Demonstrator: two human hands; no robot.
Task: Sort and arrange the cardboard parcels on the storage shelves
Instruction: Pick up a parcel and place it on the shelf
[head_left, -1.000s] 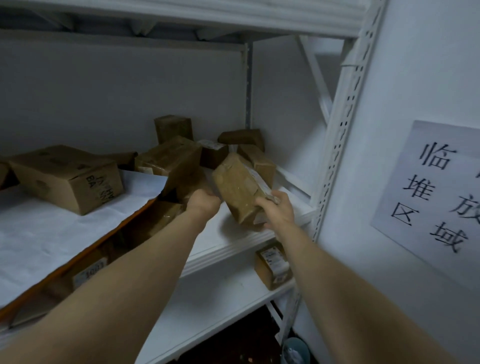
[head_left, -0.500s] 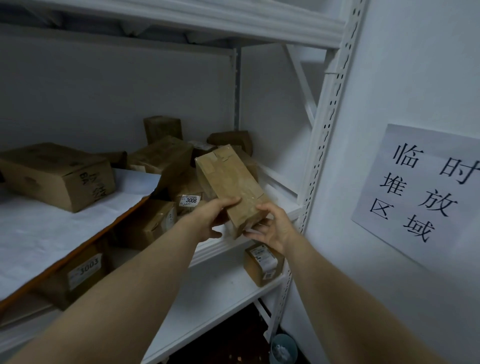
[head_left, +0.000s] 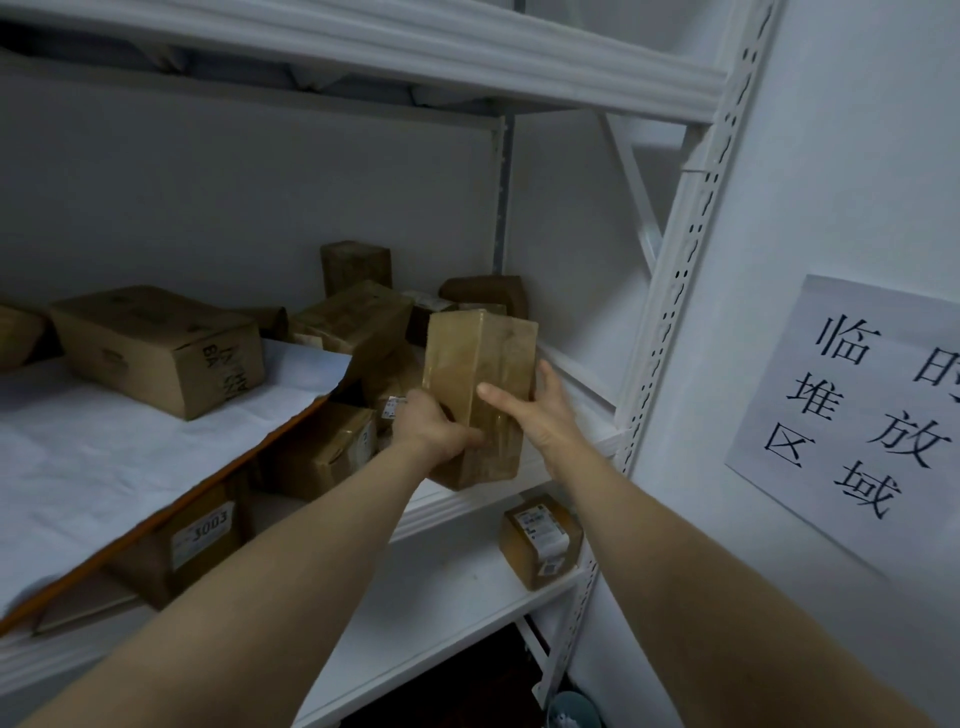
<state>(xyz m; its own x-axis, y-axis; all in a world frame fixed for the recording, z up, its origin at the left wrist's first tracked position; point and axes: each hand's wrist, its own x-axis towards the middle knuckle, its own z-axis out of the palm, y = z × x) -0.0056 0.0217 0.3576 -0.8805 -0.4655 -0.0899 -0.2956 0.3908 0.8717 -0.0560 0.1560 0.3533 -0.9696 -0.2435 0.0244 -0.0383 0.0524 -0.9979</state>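
Since half a second ago the parcel (head_left: 480, 374) has swung from tilted to upright. It sits at the frame's centre, just above the middle shelf (head_left: 545, 470) edge. My left hand (head_left: 431, 431) grips its lower left corner, fingers (head_left: 470, 441) curled round; my right hand (head_left: 540, 421) clamps the right side between thumb and fingers. It looks like stiff taped cardboard, probably light and slightly slick, so I'd hold it low, by opposite edges.

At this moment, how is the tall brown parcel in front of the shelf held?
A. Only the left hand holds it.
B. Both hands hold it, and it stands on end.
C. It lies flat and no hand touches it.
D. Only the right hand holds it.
B: the left hand grips the lower left of the parcel and the right hand holds its right edge, with the parcel's long side nearly vertical.
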